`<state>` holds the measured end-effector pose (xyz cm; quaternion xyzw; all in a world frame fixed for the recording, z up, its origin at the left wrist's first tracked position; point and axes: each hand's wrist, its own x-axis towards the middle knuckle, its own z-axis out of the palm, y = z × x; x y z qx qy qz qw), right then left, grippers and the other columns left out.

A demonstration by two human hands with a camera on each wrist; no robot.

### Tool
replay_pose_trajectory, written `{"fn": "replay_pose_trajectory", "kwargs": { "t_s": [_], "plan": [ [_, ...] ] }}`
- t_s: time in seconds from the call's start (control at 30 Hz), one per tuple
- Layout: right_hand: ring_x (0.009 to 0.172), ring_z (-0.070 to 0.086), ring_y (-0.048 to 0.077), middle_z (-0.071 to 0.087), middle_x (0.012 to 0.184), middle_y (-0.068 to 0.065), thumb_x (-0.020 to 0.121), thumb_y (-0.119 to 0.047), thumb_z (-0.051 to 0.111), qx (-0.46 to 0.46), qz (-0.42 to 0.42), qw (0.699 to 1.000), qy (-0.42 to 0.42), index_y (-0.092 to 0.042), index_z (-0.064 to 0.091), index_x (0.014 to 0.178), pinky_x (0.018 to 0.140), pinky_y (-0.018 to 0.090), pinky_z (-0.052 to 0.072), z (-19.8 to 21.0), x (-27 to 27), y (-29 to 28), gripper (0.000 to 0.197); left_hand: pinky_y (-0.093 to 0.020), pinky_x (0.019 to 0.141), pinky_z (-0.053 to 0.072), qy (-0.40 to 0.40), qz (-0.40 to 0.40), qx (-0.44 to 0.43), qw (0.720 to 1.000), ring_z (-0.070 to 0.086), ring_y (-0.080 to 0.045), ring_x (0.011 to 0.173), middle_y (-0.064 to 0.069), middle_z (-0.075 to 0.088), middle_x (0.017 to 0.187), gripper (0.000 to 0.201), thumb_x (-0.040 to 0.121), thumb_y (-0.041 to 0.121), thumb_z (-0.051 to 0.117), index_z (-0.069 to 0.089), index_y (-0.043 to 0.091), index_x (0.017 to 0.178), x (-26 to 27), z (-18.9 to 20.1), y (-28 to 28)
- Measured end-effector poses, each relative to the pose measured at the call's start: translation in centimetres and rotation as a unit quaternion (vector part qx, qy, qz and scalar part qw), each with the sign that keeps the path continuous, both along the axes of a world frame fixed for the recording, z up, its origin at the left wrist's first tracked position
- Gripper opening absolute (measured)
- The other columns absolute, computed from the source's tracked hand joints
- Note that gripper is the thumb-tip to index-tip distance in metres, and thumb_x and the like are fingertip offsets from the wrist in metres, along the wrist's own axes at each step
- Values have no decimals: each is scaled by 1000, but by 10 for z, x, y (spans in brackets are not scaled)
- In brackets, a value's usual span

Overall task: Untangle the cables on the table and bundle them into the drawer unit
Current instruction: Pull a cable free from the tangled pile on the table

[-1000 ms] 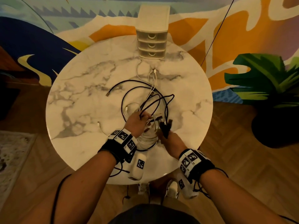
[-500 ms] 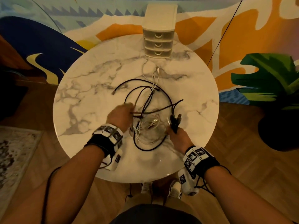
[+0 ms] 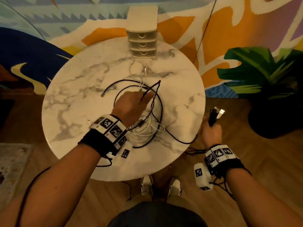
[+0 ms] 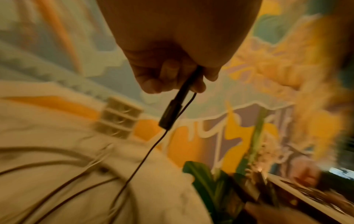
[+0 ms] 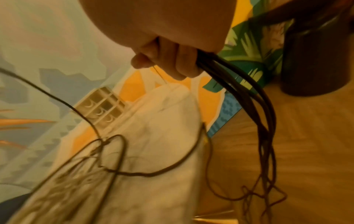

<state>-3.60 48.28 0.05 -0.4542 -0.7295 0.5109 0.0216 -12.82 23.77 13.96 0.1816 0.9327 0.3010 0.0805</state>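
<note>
Left hand (image 3: 131, 105) pinches a black plug lead above the tangled cables (image 3: 144, 126) on the tabletop (image 3: 73, 99); right hand (image 3: 211, 131) clutches gathered black ends beyond the rim; pulling apart risks tightening knots, dragging white cables off.

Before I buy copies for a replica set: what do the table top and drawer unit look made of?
Table top: looks like polished white marble with grey veins, possibly imitation. Drawer unit: seems matte cream plastic with moulded handle cut-outs.
</note>
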Motion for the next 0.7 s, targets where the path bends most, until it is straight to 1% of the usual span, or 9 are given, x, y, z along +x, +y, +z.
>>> {"fn": "replay_pose_trajectory", "kwargs": {
  "t_s": [0.1, 0.2, 0.27, 0.33, 0.43, 0.5, 0.53, 0.6, 0.7],
  "plan": [
    [74, 64, 36, 66, 79, 19, 93, -47, 48, 30, -12, 998, -56, 1, 65, 80, 70, 41, 51, -10, 36, 33, 52, -40, 64, 42, 80, -48, 50, 994, 56, -30, 65, -4, 54, 58, 49, 98, 42, 37, 51, 13, 63, -1, 41, 58],
    [75, 63, 38, 67, 84, 23, 94, -47, 45, 73, -38, 991, -109, 4, 65, 83, 63, 36, 47, -17, 84, 65, 56, -32, 64, 36, 143, -67, 135, 978, 52, -22, 62, 4, 48, 55, 45, 98, 39, 34, 45, 21, 59, -8, 74, 111],
    [76, 61, 38, 65, 88, 26, 95, -43, 45, 89, -65, 985, -129, 6, 63, 85, 64, 35, 45, -16, 115, 87, 54, -25, 62, 30, 162, -107, 127, 973, 49, -15, 61, 11, 45, 54, 47, 100, 38, 31, 44, 25, 56, -6, 83, 146],
    [74, 60, 37, 65, 87, 25, 96, -41, 45, 83, -90, 983, -135, 7, 60, 83, 64, 35, 45, -12, 141, 105, 51, -22, 61, 30, 182, -142, 130, 964, 48, -11, 59, 11, 45, 54, 48, 100, 37, 29, 48, 22, 59, -1, 87, 177],
    [75, 63, 38, 67, 86, 25, 95, -45, 44, 96, -114, 980, -131, 6, 64, 83, 65, 38, 50, -6, 171, 127, 55, -11, 58, 29, 214, -145, 203, 944, 46, -3, 52, 14, 42, 53, 44, 100, 33, 30, 46, 26, 61, 2, 85, 217],
    [77, 63, 41, 67, 85, 26, 94, -47, 43, 106, -136, 977, -121, 6, 65, 82, 66, 40, 48, 0, 187, 140, 58, -18, 57, 31, 207, -139, 209, 945, 46, -3, 52, 12, 43, 53, 45, 101, 35, 30, 50, 23, 63, 1, 72, 238],
    [77, 63, 41, 67, 85, 26, 94, -48, 43, 116, -148, 976, -112, 5, 65, 81, 66, 40, 48, 1, 194, 146, 59, -25, 59, 33, 187, -137, 178, 956, 50, -8, 56, 9, 47, 56, 47, 101, 38, 29, 55, 18, 67, -1, 59, 245],
    [73, 63, 37, 67, 79, 22, 94, -49, 43, 127, -175, 972, -90, 2, 65, 76, 66, 38, 48, 11, 207, 157, 59, -34, 65, 38, 117, -125, 101, 980, 59, -27, 74, -2, 57, 69, 48, 100, 44, 30, 61, 12, 82, -5, 18, 255],
    [56, 56, 27, 60, 59, 10, 94, -48, 46, 117, -191, 974, -16, -8, 57, 56, 63, 34, 45, 30, 222, 165, 56, -39, 75, 44, 9, -72, 19, 997, 60, -35, 93, -14, 66, 93, 44, 95, 52, 35, 52, 15, 111, 6, -39, 261]
  ]
}}
